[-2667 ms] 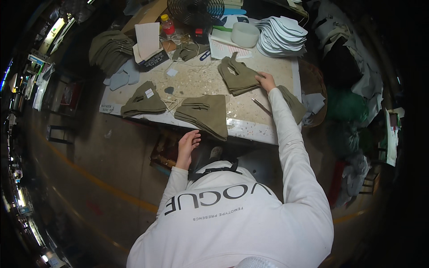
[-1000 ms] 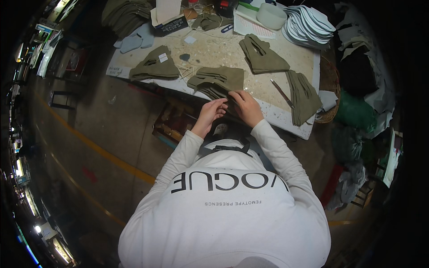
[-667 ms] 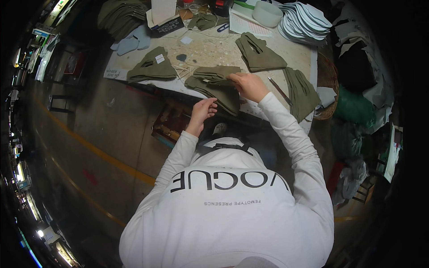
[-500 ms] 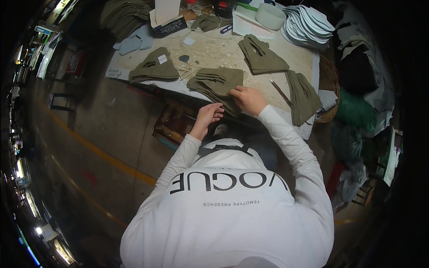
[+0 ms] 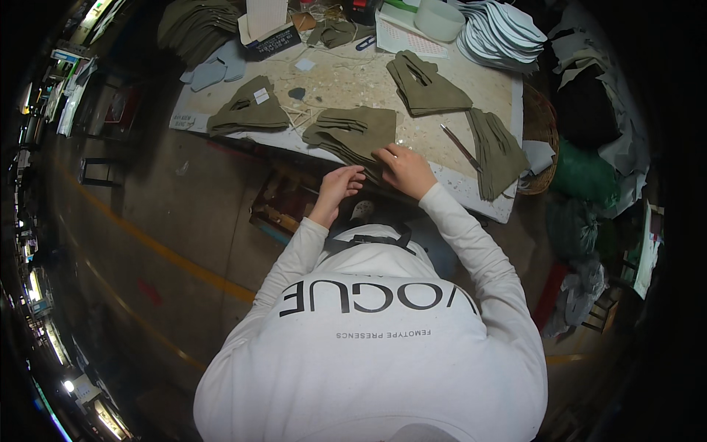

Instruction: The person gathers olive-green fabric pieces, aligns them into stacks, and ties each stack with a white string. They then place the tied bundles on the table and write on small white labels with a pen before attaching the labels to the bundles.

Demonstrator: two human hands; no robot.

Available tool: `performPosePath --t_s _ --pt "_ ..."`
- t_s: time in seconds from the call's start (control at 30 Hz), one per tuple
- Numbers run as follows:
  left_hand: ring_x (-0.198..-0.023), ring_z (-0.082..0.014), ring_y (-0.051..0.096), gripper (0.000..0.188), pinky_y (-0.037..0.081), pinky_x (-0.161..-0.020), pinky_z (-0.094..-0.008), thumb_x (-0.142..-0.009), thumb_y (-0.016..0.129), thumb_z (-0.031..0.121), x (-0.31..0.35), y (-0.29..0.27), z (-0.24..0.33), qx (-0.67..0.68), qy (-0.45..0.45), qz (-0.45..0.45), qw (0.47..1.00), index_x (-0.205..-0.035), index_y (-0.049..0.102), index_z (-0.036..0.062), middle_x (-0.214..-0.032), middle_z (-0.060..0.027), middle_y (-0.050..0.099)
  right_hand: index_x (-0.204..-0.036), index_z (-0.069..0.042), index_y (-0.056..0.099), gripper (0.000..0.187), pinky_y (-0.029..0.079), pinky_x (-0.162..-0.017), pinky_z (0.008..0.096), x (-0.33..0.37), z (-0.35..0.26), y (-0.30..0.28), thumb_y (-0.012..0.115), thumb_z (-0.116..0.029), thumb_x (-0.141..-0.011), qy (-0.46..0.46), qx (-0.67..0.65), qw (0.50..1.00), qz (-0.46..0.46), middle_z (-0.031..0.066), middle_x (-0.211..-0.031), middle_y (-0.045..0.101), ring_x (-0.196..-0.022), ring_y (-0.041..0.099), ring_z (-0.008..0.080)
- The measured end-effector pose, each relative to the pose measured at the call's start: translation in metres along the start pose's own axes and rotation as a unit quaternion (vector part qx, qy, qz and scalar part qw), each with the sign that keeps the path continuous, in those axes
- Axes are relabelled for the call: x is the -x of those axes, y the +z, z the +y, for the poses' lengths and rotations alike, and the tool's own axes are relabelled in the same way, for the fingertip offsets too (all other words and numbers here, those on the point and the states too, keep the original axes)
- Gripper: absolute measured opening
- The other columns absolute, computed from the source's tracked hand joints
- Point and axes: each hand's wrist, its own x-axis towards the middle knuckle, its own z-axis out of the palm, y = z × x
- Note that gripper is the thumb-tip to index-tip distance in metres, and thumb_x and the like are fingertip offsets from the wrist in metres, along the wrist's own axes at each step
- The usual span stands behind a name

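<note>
A stack of olive-green cut fabric pieces (image 5: 353, 131), with slit-like openings, lies at the table's near edge, its near end overhanging. At the right side of that end, my right hand (image 5: 406, 171) is closed, its bent fingers gripping the pieces. My left hand (image 5: 338, 193) is just left of the same end, below the table edge. Its fingers are curled together, with the fingertips at the edges of the layers. How many layers each hand holds is hidden.
Similar olive stacks lie left (image 5: 250, 109), behind (image 5: 427, 85) and right (image 5: 497, 155) on the worktable (image 5: 346, 81). A pen-like tool (image 5: 460, 147) rests near the right stack. Farther back are a tape roll (image 5: 440, 20), pale cut pieces (image 5: 501, 33) and a box (image 5: 271, 40). A wicker basket (image 5: 541, 140) stands right.
The table and stacks sit slightly higher and further left in the picture. Both hands have shifted a little with the stack and stay at its near end.
</note>
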Motion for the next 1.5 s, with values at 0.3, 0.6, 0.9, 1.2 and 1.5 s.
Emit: performPosePath --t_s 0.3,0.6,0.9,1.2,1.5 --pt "-0.077 -0.0059 0.06 0.029 0.048 -0.067 -0.0168 -0.096 0.048 0.021 0.0 -0.001 -0.003 0.027 0.03 -0.018 0.999 -0.114 0.062 0.0029 -0.094 -0.002 0.066 -0.11 -0.011 0.058 0.032 0.05 -0.067 0.0408 -0.016 -0.012 -0.003 0.062 -0.01 -0.079 0.064 0.018 0.997 0.033 0.0106 -0.09 0.059 -0.081 0.062 0.0314" --pt "-0.078 -0.0071 0.061 0.028 0.049 -0.066 -0.0173 -0.096 0.049 0.02 -0.002 0.0 -0.004 0.022 0.023 0.005 0.999 -0.116 0.06 0.0046 -0.095 -0.0024 0.065 -0.104 -0.01 0.065 0.024 0.05 -0.074 0.0436 -0.098 0.025 -0.082 0.061 -0.012 -0.08 -0.037 -0.006 0.999 0.001 0.0168 -0.088 0.067 -0.081 0.064 0.0357" --pt "-0.078 -0.0073 0.061 0.026 0.049 -0.066 -0.0184 -0.095 0.051 0.02 0.004 -0.012 -0.007 0.035 0.029 0.025 0.999 -0.115 0.06 0.0062 -0.094 -0.0023 0.065 -0.105 -0.007 0.067 0.027 0.05 -0.081 0.0371 -0.096 0.132 -0.104 0.064 -0.019 -0.08 0.14 -0.189 0.942 0.239 0.0186 -0.095 0.067 -0.089 0.065 0.0347" --pt "-0.08 -0.0087 0.062 0.027 0.049 -0.068 -0.0191 -0.096 0.049 0.021 0.001 -0.013 -0.009 0.013 0.022 0.018 1.0 -0.115 0.06 0.0053 -0.097 -0.0035 0.065 -0.113 -0.009 0.066 0.03 0.054 -0.068 0.0327 -0.032 0.215 -0.046 0.065 -0.016 -0.084 0.387 -0.164 0.878 0.23 0.0159 -0.103 0.066 -0.078 0.066 0.0235" --pt "-0.085 -0.0071 0.062 0.029 0.047 -0.071 -0.0181 -0.096 0.048 0.023 -0.002 0.0 0.007 0.001 0.04 -0.014 0.999 -0.115 0.061 0.0053 -0.1 -0.0018 0.066 -0.102 -0.01 0.065 0.027 0.047 -0.081 0.0364 -0.011 0.003 -0.009 0.069 -0.019 -0.077 0.007 -0.096 0.99 0.102 0.0083 -0.094 0.055 -0.091 0.056 0.0276"
